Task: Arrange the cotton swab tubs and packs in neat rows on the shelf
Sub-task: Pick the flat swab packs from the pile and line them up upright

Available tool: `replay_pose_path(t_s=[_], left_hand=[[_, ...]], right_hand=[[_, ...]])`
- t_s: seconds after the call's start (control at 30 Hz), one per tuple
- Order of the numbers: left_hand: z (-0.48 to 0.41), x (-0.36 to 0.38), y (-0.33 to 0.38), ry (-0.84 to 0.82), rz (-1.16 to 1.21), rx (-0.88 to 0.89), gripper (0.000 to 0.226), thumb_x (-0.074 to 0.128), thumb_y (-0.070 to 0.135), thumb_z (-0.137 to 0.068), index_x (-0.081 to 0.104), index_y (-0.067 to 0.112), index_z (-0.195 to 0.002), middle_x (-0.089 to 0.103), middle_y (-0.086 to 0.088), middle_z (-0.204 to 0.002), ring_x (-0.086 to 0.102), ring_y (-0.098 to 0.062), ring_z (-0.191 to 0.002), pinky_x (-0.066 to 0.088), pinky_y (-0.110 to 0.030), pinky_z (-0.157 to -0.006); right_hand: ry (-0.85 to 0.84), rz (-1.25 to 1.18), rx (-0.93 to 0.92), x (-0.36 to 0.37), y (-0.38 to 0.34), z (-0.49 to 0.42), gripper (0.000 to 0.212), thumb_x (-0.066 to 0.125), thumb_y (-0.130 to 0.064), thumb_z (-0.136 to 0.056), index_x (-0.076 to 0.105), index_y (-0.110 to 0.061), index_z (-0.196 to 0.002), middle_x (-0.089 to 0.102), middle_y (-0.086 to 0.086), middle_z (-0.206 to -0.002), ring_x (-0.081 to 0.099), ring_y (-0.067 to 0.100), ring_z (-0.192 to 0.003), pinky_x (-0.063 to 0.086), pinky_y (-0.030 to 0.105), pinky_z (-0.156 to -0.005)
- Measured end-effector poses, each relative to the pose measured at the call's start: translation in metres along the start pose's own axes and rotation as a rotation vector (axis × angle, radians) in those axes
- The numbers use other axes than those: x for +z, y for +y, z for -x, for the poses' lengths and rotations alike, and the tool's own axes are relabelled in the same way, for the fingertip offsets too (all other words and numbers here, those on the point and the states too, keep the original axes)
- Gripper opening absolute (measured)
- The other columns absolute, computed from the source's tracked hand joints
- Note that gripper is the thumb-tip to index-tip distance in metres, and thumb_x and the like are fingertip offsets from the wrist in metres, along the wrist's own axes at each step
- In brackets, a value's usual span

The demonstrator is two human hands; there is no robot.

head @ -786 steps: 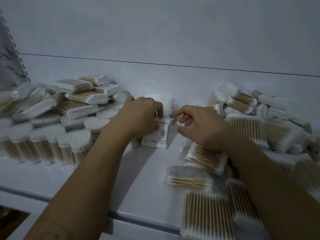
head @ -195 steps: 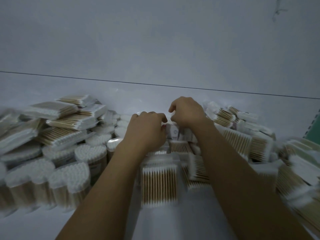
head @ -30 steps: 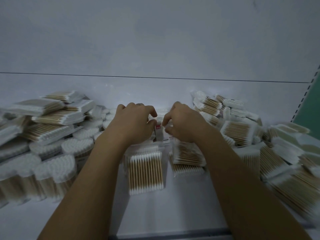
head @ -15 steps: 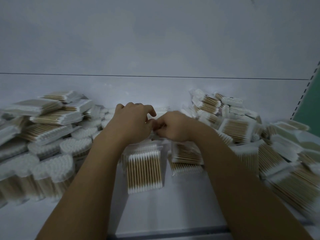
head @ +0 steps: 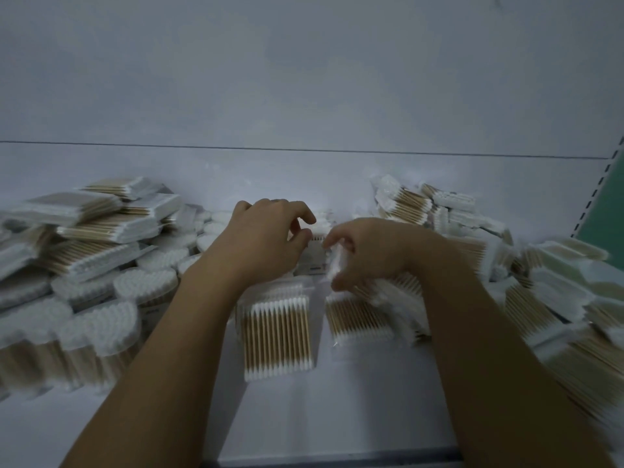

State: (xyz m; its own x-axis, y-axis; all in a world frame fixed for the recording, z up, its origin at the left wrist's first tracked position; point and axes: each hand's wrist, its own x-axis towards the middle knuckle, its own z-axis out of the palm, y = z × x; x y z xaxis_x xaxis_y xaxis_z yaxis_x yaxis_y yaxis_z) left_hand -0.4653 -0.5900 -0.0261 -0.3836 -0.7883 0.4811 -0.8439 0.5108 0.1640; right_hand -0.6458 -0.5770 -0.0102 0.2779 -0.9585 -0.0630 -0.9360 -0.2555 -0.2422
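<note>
The white shelf (head: 337, 417) carries piles of cotton swab packs (head: 101, 228) and tubs (head: 98, 329) at left, and more loose packs (head: 557, 298) at right. Between the piles, two flat packs (head: 278, 336) lie side by side. The left hand (head: 266, 241) hovers over a small upright pack (head: 314, 256), fingers curled, slightly apart. The right hand (head: 371, 255) has its fingers clamped on a blurred pack (head: 337, 261).

Motion blur smears the right hand (head: 368, 251) and the pack (head: 388, 288) beneath it, leaving its grip unreadable. Packs at far right (head: 580, 339) and tubs at far left (head: 30, 336) run off-frame, blurred.
</note>
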Motion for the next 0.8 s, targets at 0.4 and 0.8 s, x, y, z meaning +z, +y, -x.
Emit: replay_pose_path(t_s=[0.4,0.8], left_hand=[[-0.001,-0.003,0.006,0.117,0.091,-0.085,0.076,0.049,0.065,-0.086,0.022,0.033,-0.149,0.054,0.009,-0.135,0.05,-0.013,-0.122,0.026,-0.041,-0.104],[-0.005,-0.012,0.0,0.193,0.498,-0.145,0.012,0.056,0.029,-0.097,0.053,0.027,-0.108,0.067,0.012,-0.092,0.064,-0.003,-0.085,0.044,-0.012,-0.067]], right_hand=[[0.52,-1.306,-0.173,-0.009,0.0,-0.005,0.028,0.051,-0.009,-0.098,0.064,-0.017,-0.121,0.072,0.011,-0.107,0.068,0.022,-0.095,0.057,0.04,-0.087],[0.463,-1.514,-0.337,-0.009,-0.022,-0.002,0.025,0.048,-0.011,-0.099,0.062,-0.009,-0.119,0.072,0.013,-0.105,0.071,0.024,-0.093,0.06,0.037,-0.075]])
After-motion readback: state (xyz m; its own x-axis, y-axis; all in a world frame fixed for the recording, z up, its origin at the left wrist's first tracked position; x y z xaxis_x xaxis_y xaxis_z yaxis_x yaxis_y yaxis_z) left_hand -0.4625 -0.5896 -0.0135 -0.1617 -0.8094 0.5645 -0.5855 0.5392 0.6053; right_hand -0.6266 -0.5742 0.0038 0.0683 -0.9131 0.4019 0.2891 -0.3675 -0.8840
